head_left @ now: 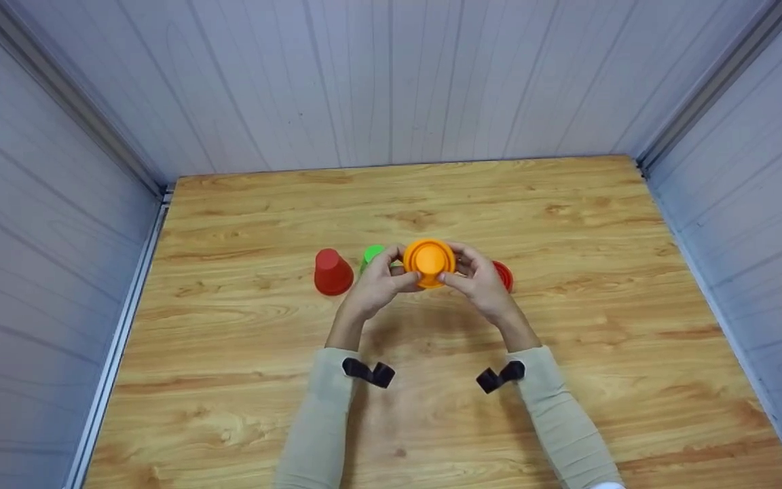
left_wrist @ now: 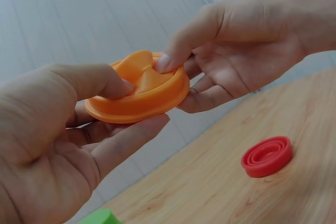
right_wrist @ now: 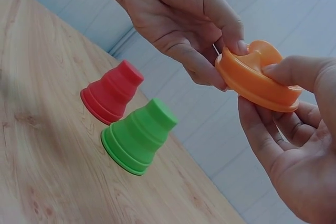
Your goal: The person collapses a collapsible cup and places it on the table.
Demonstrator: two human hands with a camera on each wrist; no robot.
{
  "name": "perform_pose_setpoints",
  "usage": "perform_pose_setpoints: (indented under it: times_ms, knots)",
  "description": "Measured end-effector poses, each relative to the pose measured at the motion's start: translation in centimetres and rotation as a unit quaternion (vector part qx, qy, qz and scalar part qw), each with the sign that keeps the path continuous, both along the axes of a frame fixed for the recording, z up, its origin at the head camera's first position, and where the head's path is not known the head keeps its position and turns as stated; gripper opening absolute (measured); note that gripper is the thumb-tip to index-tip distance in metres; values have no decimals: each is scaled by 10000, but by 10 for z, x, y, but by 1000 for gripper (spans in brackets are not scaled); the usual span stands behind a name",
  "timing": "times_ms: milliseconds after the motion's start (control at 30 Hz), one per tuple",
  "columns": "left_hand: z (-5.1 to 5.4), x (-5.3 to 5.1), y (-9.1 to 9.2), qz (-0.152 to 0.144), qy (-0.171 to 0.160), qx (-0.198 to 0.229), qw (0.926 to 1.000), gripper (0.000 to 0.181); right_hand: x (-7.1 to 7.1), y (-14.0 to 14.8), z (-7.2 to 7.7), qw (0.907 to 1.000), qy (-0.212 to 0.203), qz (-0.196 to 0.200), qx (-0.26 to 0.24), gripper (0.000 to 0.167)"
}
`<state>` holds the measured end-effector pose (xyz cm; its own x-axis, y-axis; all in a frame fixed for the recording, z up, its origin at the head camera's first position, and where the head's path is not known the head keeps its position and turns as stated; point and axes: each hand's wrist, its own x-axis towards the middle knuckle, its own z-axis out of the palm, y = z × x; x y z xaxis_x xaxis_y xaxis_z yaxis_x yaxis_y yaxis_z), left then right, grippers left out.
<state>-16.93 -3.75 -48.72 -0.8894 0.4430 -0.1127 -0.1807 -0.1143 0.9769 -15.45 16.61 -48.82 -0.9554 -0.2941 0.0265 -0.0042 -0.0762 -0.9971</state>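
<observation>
Both hands grip an orange collapsible cup (head_left: 430, 261) above the table, the left hand (head_left: 379, 288) on one side and the right hand (head_left: 486, 288) on the other. In the left wrist view the orange cup (left_wrist: 142, 90) is partly flattened, its middle dented where both thumbs press in; the other fingers support its rim from beneath. The right wrist view shows the cup (right_wrist: 257, 80) tilted, with its small end bulging up between the thumbs.
A red cup (head_left: 332, 273) and a green cup (right_wrist: 140, 136) stand with their narrow ends up, to the left on the wooden table (head_left: 228, 380). A flattened red cup (left_wrist: 266, 156) lies at the right, behind the right hand. Pale panel walls (head_left: 418, 81) enclose the table.
</observation>
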Motion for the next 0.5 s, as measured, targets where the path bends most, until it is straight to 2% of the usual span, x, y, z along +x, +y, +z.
perform_pose_setpoints:
  times_ms: [300,500]
  knots:
    - [2,3,6,343,181,-343,9987,25,-1,-4,-1,9990,79,-292,319,48]
    - [2,2,6,308,161,-226,9991,22,-1,-6,1,9988,70,-370,302,47]
